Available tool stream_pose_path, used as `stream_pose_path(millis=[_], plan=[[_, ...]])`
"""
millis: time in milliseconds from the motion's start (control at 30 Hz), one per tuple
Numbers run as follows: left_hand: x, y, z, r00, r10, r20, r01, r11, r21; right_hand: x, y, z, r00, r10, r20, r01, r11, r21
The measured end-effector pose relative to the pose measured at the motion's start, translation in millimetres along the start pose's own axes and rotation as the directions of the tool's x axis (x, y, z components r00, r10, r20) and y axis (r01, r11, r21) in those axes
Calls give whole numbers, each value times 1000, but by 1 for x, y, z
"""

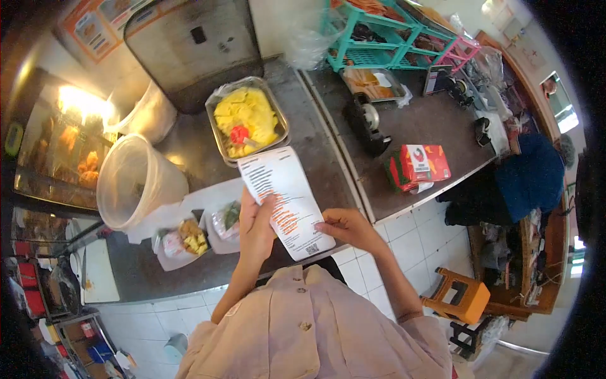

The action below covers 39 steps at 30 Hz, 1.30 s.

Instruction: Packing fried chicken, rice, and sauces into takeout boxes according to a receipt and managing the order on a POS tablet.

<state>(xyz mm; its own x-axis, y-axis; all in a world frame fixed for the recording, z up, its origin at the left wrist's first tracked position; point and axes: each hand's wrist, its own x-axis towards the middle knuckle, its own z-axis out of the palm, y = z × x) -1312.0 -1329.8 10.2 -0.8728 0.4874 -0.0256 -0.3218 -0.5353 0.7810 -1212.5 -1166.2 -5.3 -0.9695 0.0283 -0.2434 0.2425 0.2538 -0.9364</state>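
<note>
Receipt point(286, 199): a long white slip with dark print and orange marks, slightly curled, held over the near counter edge point(189, 287). Left hand point(255, 227) grips its left edge; right hand point(344, 227) pinches the lower right corner. Open counter lies to the right. Farther off, a steel tray point(278, 110) holds yellow food; to the left stand a clear tub point(136, 180) and small bagged portions point(189, 240)

Bright daylight, warm lamp glare left, fisheye-dark edges.
</note>
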Motion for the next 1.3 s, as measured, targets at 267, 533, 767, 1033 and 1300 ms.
stream_pose_path(millis=[267, 533, 767, 1033, 1300], plan=[[45, -46, 62, 940, 202, -276, -153, 970, 191, 44, 25, -228, 997, -29, -76, 37, 994, 104], [36, -53, 54, 709, 392, -586, -164, 900, 403, 159, 48, -388, 946, -154, -285, 143, 988, -57], [18, -70, 64, 523, 477, -707, -254, 878, 405, 266, 53, -508, 578, -444, -685, 259, 895, -363], [17, -79, 91, 460, 520, -720, -207, 851, 483, 356, 14, -602, 380, -781, -496, -259, 425, -868], [1, -72, 84, 328, 601, -729, -189, 798, 573, 392, 9, -627, 636, -677, -371, -395, 127, -910]])
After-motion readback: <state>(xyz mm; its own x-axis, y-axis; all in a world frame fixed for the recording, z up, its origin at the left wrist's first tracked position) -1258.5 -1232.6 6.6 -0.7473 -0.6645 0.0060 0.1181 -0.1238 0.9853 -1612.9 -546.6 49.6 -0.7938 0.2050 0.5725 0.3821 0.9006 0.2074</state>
